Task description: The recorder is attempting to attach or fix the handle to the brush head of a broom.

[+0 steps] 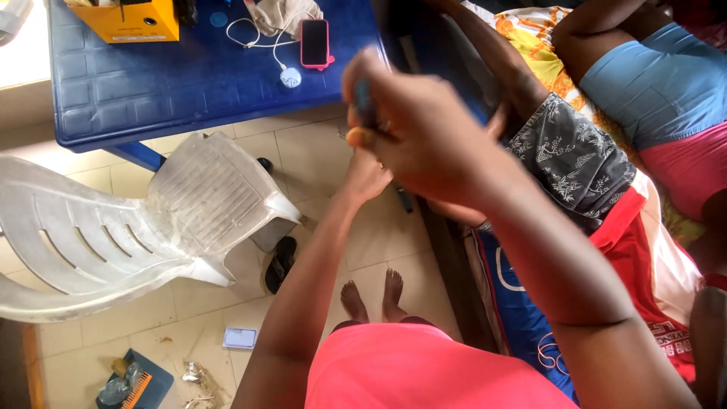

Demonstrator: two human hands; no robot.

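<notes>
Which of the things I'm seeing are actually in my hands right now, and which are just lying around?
In hand:
- right hand pinching a small dark object
- left hand just below it, contents hidden

Lying about:
- phone and white cable on the blue table
- yellow box
- white plastic chair
- black sandal
- comb

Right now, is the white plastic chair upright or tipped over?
Tipped over. The white plastic chair lies on its side on the tiled floor beside the blue table, its slatted back pointing left.
</notes>
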